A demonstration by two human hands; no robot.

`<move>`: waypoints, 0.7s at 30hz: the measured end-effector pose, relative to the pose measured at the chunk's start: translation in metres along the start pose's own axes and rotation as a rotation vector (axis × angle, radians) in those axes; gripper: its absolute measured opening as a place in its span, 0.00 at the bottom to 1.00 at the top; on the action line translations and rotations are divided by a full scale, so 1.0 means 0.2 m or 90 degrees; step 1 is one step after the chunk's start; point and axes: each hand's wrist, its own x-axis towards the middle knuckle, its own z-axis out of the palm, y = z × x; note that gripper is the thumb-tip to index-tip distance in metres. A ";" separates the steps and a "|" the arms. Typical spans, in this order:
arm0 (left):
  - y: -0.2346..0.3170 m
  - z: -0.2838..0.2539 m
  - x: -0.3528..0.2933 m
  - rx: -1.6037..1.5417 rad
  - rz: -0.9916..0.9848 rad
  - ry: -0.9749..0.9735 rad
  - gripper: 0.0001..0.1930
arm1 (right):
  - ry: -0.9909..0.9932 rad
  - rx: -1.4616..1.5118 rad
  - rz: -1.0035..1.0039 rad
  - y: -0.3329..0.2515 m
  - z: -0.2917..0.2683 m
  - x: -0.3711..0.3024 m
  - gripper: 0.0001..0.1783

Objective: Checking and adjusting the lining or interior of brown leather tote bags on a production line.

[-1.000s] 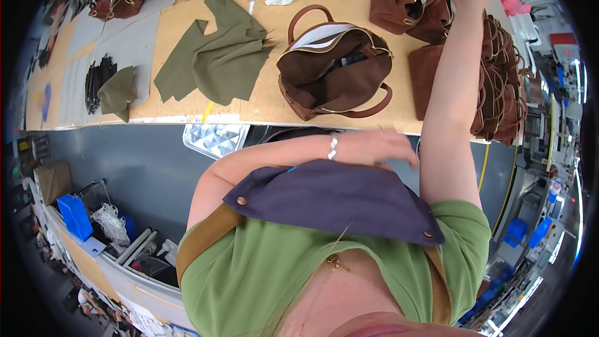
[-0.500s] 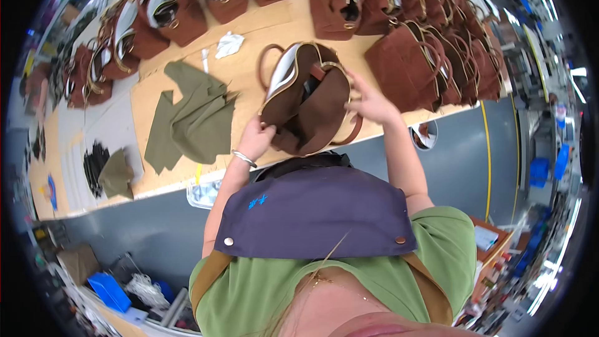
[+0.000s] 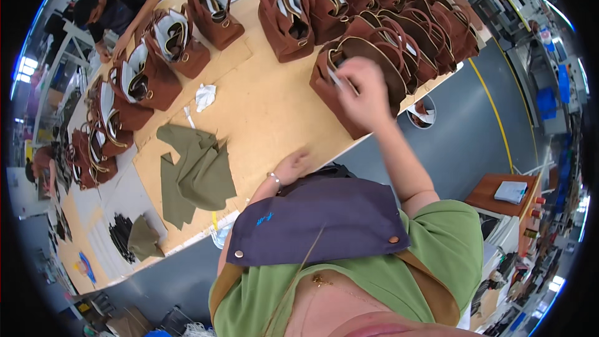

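My right hand [image 3: 363,90] is over the mouth of a brown handbag [image 3: 337,97] at the table's near right edge. Its fingers are curled together and blurred. A narrow white piece [image 3: 335,77] shows at the fingertips; whether it is lining or something loose I cannot tell. My left hand [image 3: 294,166] is low over the near table edge, fingers loosely stretched, holding nothing. An olive-green piece of cloth [image 3: 198,171] lies to its left. Behind my right hand, several more brown handbags [image 3: 284,34] with gold zips stand close together.
Another row of brown handbags [image 3: 153,84] runs along the left side of the wooden table [image 3: 265,103]. A crumpled white scrap [image 3: 205,97] and dark strips [image 3: 121,237] lie on it. Beyond, a co-worker [image 3: 118,9] leans in. A bin [image 3: 422,112] stands on the floor at right.
The handbag that was between both hands in the middle is now at the right group, under my right hand. My left hand has let go of it. The view has turned.
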 end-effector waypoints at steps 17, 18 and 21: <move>-0.55 -0.29 -0.08 0.523 -0.191 0.651 0.27 | -0.634 0.168 0.339 0.33 0.75 -0.70 0.21; -0.54 -0.29 -0.08 0.524 -0.193 0.653 0.26 | -0.604 0.139 0.437 0.54 0.75 -0.65 0.20; -0.55 -0.29 -0.10 0.510 -0.217 0.647 0.26 | -0.388 0.147 0.394 0.80 0.60 -0.44 0.13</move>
